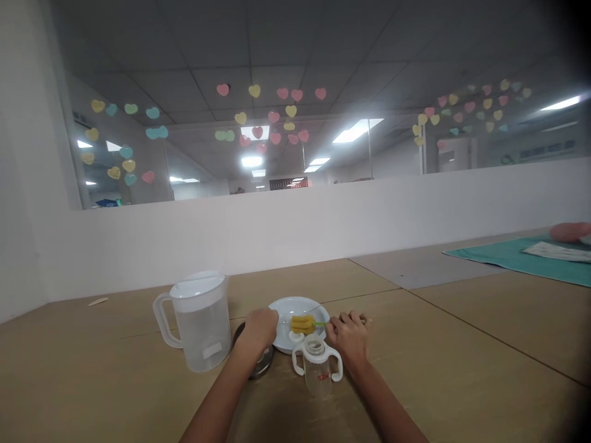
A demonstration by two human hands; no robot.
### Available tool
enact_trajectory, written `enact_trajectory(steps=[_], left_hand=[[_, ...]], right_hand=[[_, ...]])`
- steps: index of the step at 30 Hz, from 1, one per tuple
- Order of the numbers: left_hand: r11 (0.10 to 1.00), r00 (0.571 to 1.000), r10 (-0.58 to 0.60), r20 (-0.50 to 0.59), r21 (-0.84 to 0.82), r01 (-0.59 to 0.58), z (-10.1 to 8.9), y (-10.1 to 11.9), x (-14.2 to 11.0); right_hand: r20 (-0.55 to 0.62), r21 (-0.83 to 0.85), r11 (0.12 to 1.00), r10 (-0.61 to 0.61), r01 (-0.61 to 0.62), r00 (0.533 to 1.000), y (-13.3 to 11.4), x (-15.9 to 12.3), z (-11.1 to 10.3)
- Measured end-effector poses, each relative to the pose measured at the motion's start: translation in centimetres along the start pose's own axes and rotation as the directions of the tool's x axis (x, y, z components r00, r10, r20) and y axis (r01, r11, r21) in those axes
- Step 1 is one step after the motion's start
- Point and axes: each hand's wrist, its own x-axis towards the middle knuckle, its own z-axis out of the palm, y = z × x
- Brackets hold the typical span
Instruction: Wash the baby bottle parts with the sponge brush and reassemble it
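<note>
Possibly the bottle (317,369) could be toppled if the brush (302,324), pinched behind it by the right hand (349,337), is jerked; what is gripped by the left hand (260,328) cannot be told.

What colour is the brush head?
The brush head is yellow, showing best in the head view.

The table (462,363) is tan, crossed by dark seams, with a grey section (415,271) toward the wall. On it stand a pitcher (203,329) at left, a white plate (295,303), a two-handled bottle (318,376) just before the plate, and a partly hidden dark dish (264,364). A pale scrap (98,301) lies far left, a teal cloth (508,257) far right.
</note>
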Motion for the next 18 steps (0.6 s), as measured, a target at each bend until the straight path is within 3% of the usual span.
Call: enact_trajectory(steps=[7, 18], left_hand=[[0.977, 0.984, 0.18, 0.013, -0.115, -0.177, 1.0, 1.3, 0.2], [0.971, 0.985, 0.17, -0.026, -0.168, -0.172, 1.9, 0.8, 0.8]], right_hand=[[0.027, 0.064, 0.998, 0.007, -0.009, 1.0, -0.2, 0.1, -0.5], [0.07, 0.126, 0.98, 0.143, -0.151, 0.987, -0.2, -0.2, -0.6]])
